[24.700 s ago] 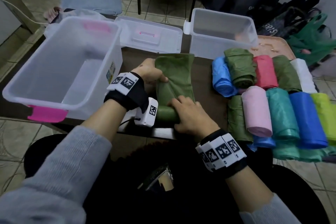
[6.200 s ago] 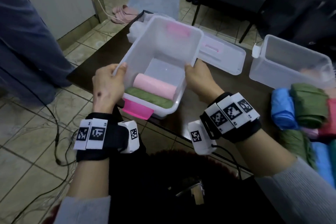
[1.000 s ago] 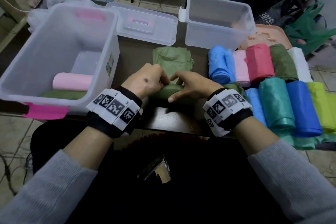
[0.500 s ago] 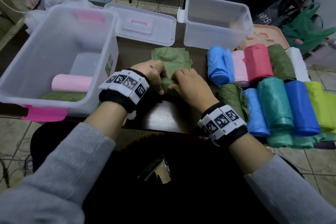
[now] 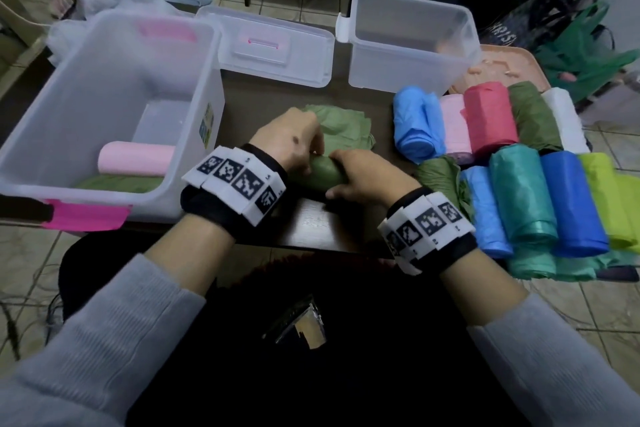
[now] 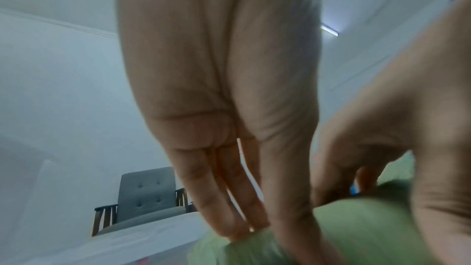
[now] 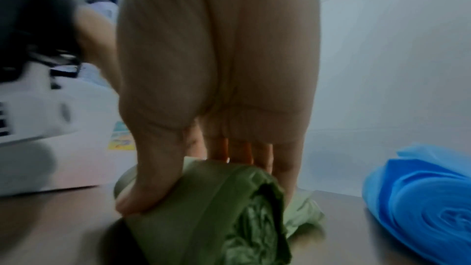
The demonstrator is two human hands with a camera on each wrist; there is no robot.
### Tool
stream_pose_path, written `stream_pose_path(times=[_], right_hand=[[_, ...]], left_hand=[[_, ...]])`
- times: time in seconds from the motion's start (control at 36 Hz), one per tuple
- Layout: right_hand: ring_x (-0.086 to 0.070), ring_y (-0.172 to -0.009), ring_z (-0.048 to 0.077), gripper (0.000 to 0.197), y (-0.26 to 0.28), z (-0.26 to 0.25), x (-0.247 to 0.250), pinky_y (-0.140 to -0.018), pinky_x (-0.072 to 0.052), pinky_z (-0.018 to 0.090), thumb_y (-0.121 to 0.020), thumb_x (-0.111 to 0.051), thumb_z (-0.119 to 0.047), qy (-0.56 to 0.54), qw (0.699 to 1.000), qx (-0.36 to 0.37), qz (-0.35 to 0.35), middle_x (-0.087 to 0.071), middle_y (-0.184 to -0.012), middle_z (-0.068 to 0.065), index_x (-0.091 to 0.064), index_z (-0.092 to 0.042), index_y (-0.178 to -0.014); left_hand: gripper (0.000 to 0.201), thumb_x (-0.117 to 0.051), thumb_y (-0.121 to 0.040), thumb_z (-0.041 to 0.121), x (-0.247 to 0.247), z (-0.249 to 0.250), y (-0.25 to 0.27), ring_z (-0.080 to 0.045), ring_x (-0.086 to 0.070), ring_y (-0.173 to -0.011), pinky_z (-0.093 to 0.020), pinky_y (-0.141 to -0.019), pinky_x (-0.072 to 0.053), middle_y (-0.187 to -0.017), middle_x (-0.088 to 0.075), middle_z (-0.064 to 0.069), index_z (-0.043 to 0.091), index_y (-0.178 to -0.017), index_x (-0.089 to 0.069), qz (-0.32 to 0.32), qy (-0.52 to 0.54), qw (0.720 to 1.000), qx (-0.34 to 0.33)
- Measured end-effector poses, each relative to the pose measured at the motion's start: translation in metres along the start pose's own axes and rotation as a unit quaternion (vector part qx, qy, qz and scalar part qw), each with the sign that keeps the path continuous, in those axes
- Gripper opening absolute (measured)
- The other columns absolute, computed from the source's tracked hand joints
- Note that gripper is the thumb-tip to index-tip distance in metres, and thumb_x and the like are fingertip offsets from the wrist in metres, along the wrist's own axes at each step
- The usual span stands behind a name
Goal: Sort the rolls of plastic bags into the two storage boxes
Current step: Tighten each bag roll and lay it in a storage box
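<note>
A half-wound green roll (image 5: 327,175) lies across the middle of the dark table (image 5: 311,225), its loose tail (image 5: 344,125) spread out behind it. My left hand (image 5: 313,156) curls over its left end. In the left wrist view the fingers (image 6: 229,198) reach down behind the green roll (image 6: 356,235). My right hand (image 5: 341,173) grips the right end. In the right wrist view its thumb (image 7: 142,192) presses the front of the green roll (image 7: 203,219), with the fingers behind it. The big clear box (image 5: 41,135) at left holds a pink roll (image 5: 136,158) and a green roll (image 5: 117,183). The smaller clear box (image 5: 412,42) looks empty.
Several rolls in blue, pink, red, green, white, teal and lime are stacked at the right (image 5: 540,163); the nearest is a light blue roll (image 5: 415,125). A clear lid (image 5: 273,45) lies between the boxes. A peach tray (image 5: 512,62) sits behind the pile.
Both hands pushed forward over the green roll, then drew back toward the table's near edge, still holding it. The boxes and the pile have not moved.
</note>
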State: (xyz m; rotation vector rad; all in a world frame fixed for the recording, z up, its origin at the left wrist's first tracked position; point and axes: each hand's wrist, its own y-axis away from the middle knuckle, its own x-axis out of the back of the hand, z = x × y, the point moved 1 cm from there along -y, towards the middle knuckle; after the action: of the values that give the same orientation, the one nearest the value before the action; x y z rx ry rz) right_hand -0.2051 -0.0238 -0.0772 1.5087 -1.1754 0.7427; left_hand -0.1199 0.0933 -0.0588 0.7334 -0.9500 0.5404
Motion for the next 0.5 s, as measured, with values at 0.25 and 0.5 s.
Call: stream_pose_path(times=[0.25, 0.5], right_hand=[[-0.057, -0.101, 0.017, 0.047, -0.011, 0.013, 0.021, -0.087, -0.043, 0.027, -0.085, -0.068, -0.033, -0.088, 0.99, -0.017, -0.113, -0.062, -0.114, 0.001, -0.055, -0.014, -0.125], [-0.037, -0.121, 0.026, 0.045, 0.003, 0.002, 0.008, -0.103, -0.035, 0.037, -0.082, -0.067, -0.025, -0.021, 0.997, 0.01, 0.069, -0.041, -0.124, 0.01, -0.047, -0.014, -0.121]], left_hand=[[0.071, -0.089, -0.054, 0.014, -0.009, -0.002, 0.009, -0.023, -0.058, -0.106, -0.032, -0.085, -0.05, -0.117, -0.061, -0.007, 0.021, -0.119, -0.062, 0.007, 0.002, 1.0, -0.004], [0.064, -0.085, -0.063, 0.012, 0.0, -0.004, -0.006, -0.013, -0.055, -0.083, -0.025, -0.076, -0.046, -0.112, -0.065, -0.003, 0.022, -0.123, -0.062, -0.045, 0.014, 0.999, 0.01]])
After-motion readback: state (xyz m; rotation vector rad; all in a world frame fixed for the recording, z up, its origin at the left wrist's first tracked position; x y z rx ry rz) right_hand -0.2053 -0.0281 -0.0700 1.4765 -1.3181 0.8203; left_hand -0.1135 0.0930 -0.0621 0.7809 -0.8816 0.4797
